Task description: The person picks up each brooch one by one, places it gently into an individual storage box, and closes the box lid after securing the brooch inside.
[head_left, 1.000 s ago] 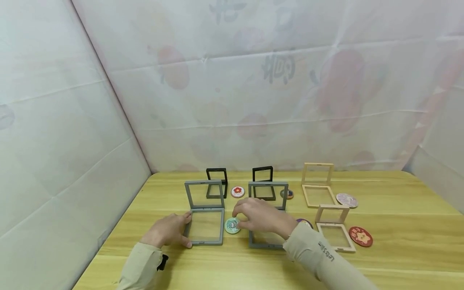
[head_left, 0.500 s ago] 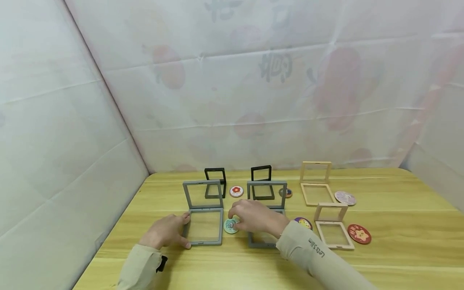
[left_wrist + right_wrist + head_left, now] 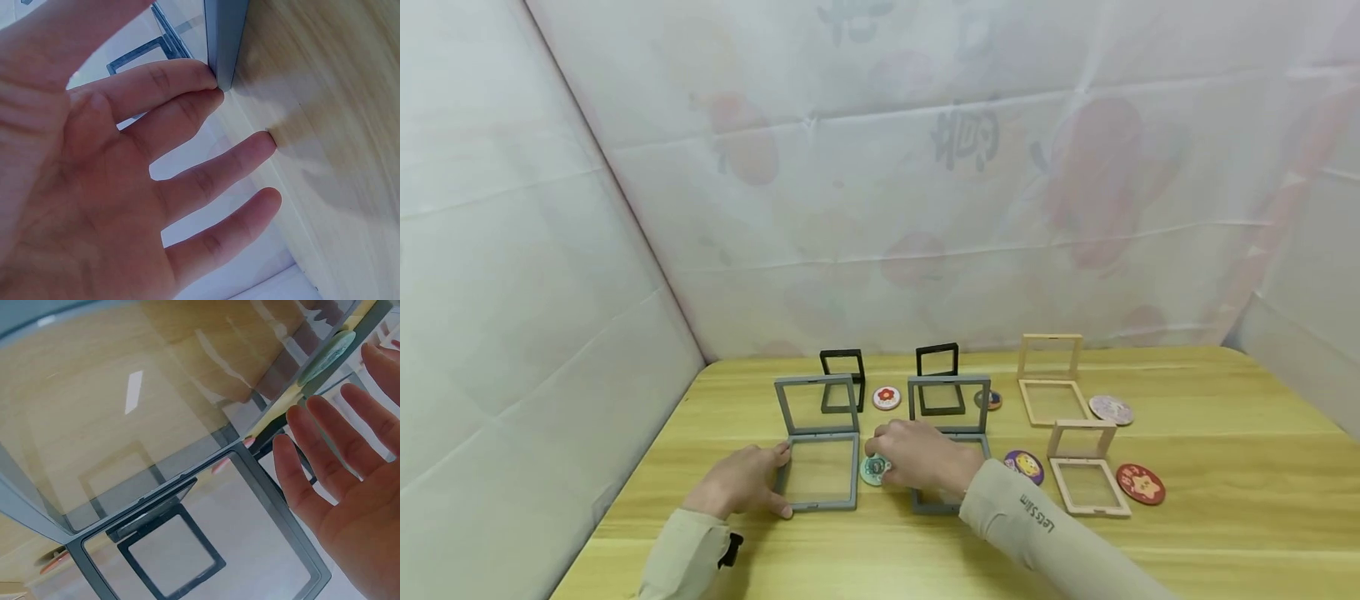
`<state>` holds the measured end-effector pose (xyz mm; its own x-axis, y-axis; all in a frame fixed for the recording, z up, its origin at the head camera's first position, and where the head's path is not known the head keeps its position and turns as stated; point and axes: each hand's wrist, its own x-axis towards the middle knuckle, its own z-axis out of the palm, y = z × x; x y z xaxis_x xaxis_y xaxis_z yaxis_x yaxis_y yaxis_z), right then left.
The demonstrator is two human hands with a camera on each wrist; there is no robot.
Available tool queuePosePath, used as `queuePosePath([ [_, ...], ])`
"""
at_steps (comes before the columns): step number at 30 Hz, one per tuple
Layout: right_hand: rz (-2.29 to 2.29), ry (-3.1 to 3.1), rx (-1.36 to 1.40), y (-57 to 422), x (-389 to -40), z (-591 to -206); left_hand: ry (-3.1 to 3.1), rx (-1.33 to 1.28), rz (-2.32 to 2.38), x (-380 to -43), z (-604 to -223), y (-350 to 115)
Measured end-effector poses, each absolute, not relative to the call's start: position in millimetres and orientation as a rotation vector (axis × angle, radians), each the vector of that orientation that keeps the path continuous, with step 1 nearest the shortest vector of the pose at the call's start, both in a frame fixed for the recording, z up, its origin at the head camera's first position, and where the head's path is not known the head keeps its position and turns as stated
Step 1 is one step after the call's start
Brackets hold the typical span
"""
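Note:
In the head view my left hand (image 3: pixel 741 483) is at the left side of a large grey hinged display frame (image 3: pixel 856 471), thumb by its front corner and fingers at its side. The left wrist view has two nearly straight fingertips (image 3: pixel 209 78) touching the frame's edge, the other fingers spread. My right hand (image 3: pixel 921 457) reaches over a second grey frame (image 3: pixel 949 380), with a mint-green round badge (image 3: pixel 872 471) under its thumb and forefinger. In the right wrist view its fingers are extended, close to the green badge (image 3: pixel 328 357). Both grey frames have lids raised.
Behind stand two small black frames (image 3: pixel 842 353) (image 3: pixel 937 347), with a red-flower badge (image 3: pixel 886 397) and a dark badge (image 3: pixel 992 400). On the right are two tan frames (image 3: pixel 1051 337) (image 3: pixel 1090 510), a purple badge (image 3: pixel 1025 467), a pale badge (image 3: pixel 1111 409) and a red badge (image 3: pixel 1141 484).
My right hand and forearm have moved slightly left, bringing the forefinger farther over the green badge and uncovering more of the purple one. The left hand keeps its place at the frame.

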<state>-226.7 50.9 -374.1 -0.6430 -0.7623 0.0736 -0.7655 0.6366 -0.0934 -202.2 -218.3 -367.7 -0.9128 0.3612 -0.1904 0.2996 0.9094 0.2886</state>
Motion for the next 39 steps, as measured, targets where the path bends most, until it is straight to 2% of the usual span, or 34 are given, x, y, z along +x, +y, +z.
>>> queuePosePath([
  [16, 0.183, -2.953, 1.299, 44, -227, -377, 2.831, 0.518, 0.414, -202, -372, -220],
  [29, 0.009, -2.831, 1.310, 41, -233, -376, 2.857, 0.537, 0.350, -208, -365, -215],
  [39, 0.049, -2.837, 1.320, 43, -232, -378, 2.834, 0.528, 0.350, -203, -366, -219],
])
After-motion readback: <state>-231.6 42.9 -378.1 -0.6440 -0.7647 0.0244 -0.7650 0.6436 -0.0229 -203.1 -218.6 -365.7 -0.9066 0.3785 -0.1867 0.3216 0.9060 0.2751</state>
